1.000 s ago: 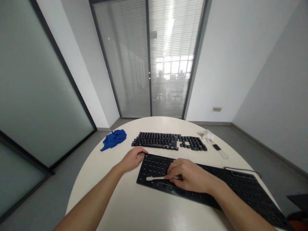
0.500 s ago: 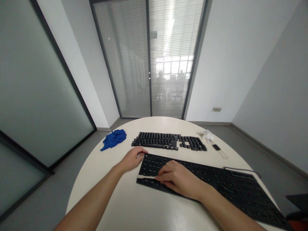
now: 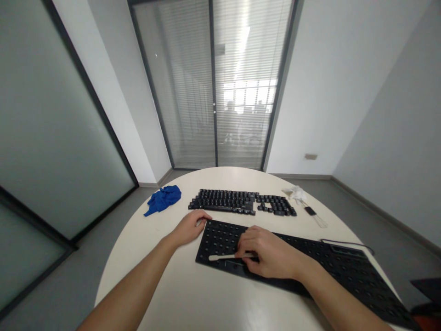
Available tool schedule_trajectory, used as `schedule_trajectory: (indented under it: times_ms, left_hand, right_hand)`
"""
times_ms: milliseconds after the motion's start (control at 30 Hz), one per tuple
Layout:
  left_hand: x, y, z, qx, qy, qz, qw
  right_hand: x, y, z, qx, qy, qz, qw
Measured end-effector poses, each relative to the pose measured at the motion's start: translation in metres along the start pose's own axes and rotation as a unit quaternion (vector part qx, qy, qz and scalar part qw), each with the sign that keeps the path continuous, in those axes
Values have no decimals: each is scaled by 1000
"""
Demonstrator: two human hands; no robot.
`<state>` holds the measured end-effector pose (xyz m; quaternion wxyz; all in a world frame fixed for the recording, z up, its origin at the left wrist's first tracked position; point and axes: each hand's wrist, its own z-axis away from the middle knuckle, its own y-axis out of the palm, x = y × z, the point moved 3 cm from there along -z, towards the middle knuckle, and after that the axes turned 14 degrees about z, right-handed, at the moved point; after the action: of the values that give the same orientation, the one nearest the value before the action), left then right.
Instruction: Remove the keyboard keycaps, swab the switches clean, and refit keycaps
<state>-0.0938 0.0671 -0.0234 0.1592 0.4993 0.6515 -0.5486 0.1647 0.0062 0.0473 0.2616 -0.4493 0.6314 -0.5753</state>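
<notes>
A black keyboard base [image 3: 303, 250], its keycaps off, lies slanted across the table in front of me. My left hand [image 3: 189, 226] rests at its upper left corner, fingers bent and fingertips on the edge. Between the closed fingers of my right hand [image 3: 263, 253] is a slim white brush [image 3: 222, 257]. It lies low over the left part of the base, its wider end pointing left; bristles are too small to make out.
Loose black keycaps [image 3: 223, 201] sit in keyboard order behind the base. A crumpled blue cloth [image 3: 164, 199] lies at the left. On the right are a white crumpled cloth or tissue [image 3: 295, 192], a wire tool with a black middle [image 3: 310, 211] and a cable [image 3: 344, 242].
My right hand has slid to the right with the brush, whose wide end has left the base's left edge. My left hand and the base have stayed put.
</notes>
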Motion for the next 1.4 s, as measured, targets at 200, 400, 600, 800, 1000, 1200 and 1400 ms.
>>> schedule_trajectory:
  times_ms: [200,400,600,800,1000,1200,1400]
  left_hand:
    - [0,0,0,0,2,3,1000]
    - [1,0,0,-3,1,5,1000]
    - [-1,0,1,-6,-1,6,1000]
    - [-4,-1,0,-4,3,3,1000]
    - [-6,-1,0,-4,6,1,1000]
    - [-6,-1,0,-2,8,6,1000]
    - [-8,-2,0,13,23,20,999]
  right_hand:
    - [-2,-5,3,17,23,5,1000]
    - [-2,-6,2,8,39,0,999]
    - [1,1,-4,-19,28,-8,999]
    - [2,13,-5,-23,7,-4,1000]
    - [0,17,-7,-44,23,14,999]
    - [-1,21,-9,-62,39,24,997]
    - [-3,20,-9,-66,61,56,994]
